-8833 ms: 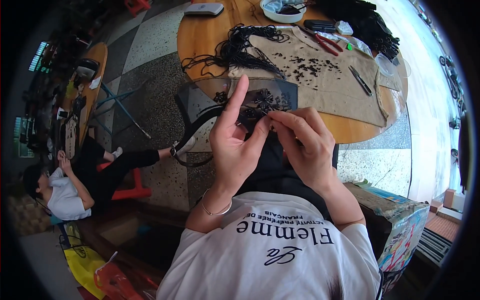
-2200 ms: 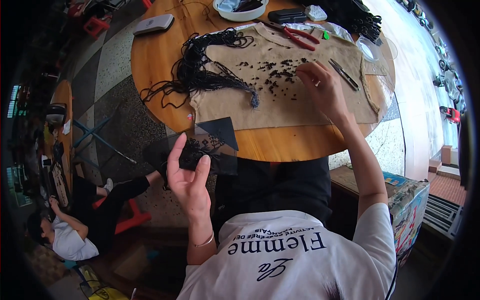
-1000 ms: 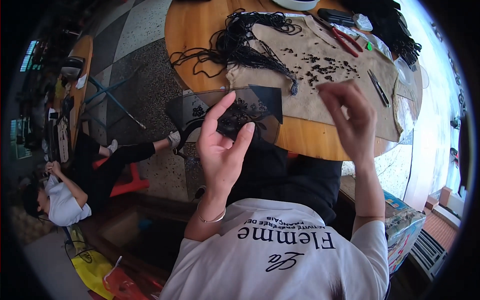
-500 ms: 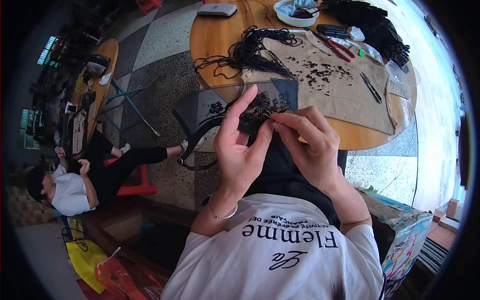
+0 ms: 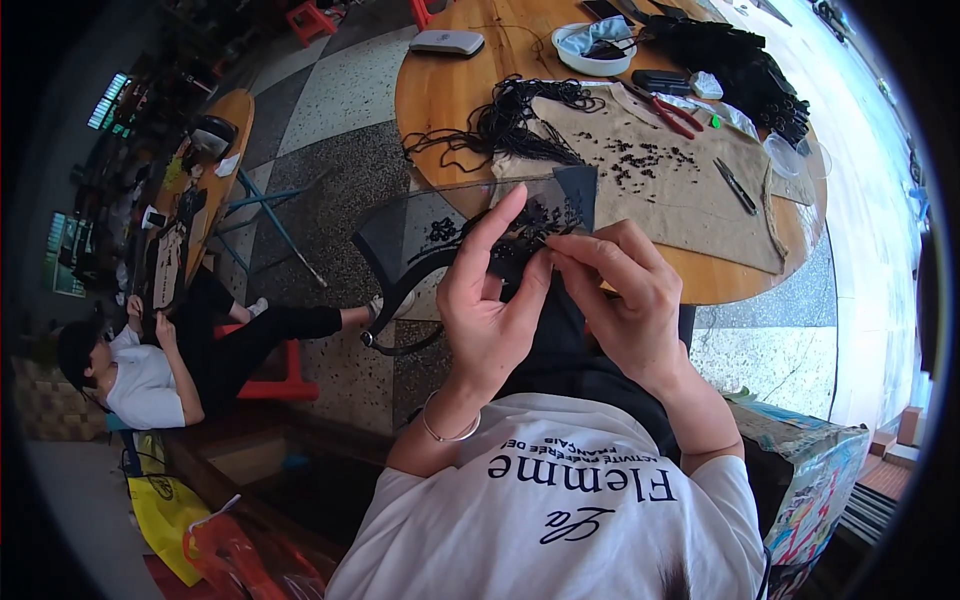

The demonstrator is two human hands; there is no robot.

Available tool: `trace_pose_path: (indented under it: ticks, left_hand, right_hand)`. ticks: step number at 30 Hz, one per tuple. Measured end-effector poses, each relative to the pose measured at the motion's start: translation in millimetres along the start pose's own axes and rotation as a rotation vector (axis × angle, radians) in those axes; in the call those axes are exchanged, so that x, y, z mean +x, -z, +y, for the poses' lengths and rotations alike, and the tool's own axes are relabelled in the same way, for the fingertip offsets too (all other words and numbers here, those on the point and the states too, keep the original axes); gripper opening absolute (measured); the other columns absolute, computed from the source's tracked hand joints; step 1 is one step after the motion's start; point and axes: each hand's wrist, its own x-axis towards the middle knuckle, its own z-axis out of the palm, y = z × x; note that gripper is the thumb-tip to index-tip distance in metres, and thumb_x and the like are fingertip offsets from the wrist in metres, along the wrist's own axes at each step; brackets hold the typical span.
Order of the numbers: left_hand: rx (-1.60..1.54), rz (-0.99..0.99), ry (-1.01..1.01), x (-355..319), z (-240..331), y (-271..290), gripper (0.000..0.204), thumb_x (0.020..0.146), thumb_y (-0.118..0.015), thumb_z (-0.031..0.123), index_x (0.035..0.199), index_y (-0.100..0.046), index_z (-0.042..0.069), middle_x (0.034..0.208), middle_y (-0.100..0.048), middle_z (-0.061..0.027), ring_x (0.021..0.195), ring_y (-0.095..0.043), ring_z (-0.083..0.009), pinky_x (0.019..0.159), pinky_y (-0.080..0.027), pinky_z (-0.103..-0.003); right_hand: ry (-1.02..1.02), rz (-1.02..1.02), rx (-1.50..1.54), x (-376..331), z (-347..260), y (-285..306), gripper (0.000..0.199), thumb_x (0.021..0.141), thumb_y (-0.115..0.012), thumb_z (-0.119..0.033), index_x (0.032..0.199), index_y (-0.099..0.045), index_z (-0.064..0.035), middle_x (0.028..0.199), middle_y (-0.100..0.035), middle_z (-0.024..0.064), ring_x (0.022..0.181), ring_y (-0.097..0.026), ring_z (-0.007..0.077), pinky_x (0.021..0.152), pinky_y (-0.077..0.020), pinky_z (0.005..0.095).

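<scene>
A sheer black mesh fabric [image 5: 405,228] with dark beaded flower embroidery stretches above my lap at the table's near edge. Along its lower left runs a black curved band [image 5: 400,292] with a small metal fitting, like an embroidery hoop. My left hand [image 5: 490,320] grips this work, forefinger raised and thumb at the embroidery. Close beside that thumb, my right hand [image 5: 628,305] is closed in a pinch at the fabric; whatever lies between its fingertips is too small to make out. Loose black beads [image 5: 640,165] are scattered on a beige cloth [image 5: 700,232] just beyond.
Black cord strands [image 5: 515,125] lie left of the beads. Red-handled pliers [image 5: 672,118], small snips [image 5: 737,185], a white bowl [image 5: 595,62] and a grey case [image 5: 447,43] rest on the wooden table [image 5: 440,90]. At far left, another person [image 5: 150,370] sits working at a second table.
The view has shifted slightly, so the table sits lower. My right hand's pinch stays close to my left thumb. The other person's hands have come closer together.
</scene>
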Motion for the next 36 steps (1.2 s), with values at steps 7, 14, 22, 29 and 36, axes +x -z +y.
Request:
trace_pose_path:
  ticks: [7, 14, 22, 29, 36]
  left_hand:
    - [0.196, -0.103, -0.061, -4, -2, 0, 0.057, 0.081, -0.058, -0.013, 0.134, -0.039, -0.001, 0.123, -0.053, -0.0121, 0.102, -0.057, -0.0142, 0.088, -0.047, -0.025]
    - [-0.444, -0.116, 0.02, 15, -3, 1, 0.066, 0.079, -0.064, -0.009, 0.138, -0.037, 0.004, 0.125, -0.054, -0.0082, 0.106, -0.055, -0.0136, 0.092, -0.045, -0.027]
    - [-0.521, -0.206, 0.083, 15, -13, 2, 0.069, 0.077, -0.064, -0.011, 0.138, -0.036, 0.005, 0.126, -0.052, -0.0088, 0.11, -0.053, -0.0151, 0.097, -0.043, -0.028]
    - [-0.469, -0.085, 0.028, 14, -19, 7, 0.064, 0.079, -0.069, 0.004, 0.135, -0.039, 0.002, 0.125, -0.053, -0.009, 0.109, -0.054, -0.0155, 0.096, -0.043, -0.03]
    - [-0.594, -0.047, 0.051, 19, -11, 59, 0.072, 0.079, -0.071, 0.033, 0.131, -0.04, -0.004, 0.123, -0.053, -0.0111, 0.111, -0.053, -0.0179, 0.097, -0.042, -0.031]
  right_hand:
    - [-0.021, 0.097, 0.105, 0, 7, -2, 0.018, 0.079, -0.065, 0.003, 0.096, -0.064, -0.0006, 0.081, -0.057, 0.004, 0.065, -0.058, 0.0106, 0.056, -0.0474, 0.023]
    - [-0.547, 0.24, 0.934, 3, 63, 17, 0.025, 0.089, -0.058, -0.014, 0.112, -0.057, -0.0031, 0.092, -0.061, 0.0031, 0.078, -0.06, 0.0107, 0.067, -0.0487, 0.0234]
    - [-0.976, -0.045, 1.367, -1, 46, -6, 0.034, 0.089, -0.056, -0.018, 0.117, -0.055, -0.0002, 0.111, -0.061, 0.0113, 0.096, -0.06, 0.0188, 0.082, -0.0504, 0.0308]
    - [-0.9, 0.055, 1.356, 12, 56, -18, 0.031, 0.092, -0.052, -0.021, 0.115, -0.055, -0.0002, 0.105, -0.062, 0.0101, 0.09, -0.062, 0.0158, 0.08, -0.0513, 0.0298]
    - [-0.641, 0.381, 1.385, -7, 153, 88, 0.015, 0.098, -0.04, -0.01, 0.096, -0.051, -0.0003, 0.085, -0.059, 0.0057, 0.07, -0.059, 0.0087, 0.058, -0.0513, 0.0156]
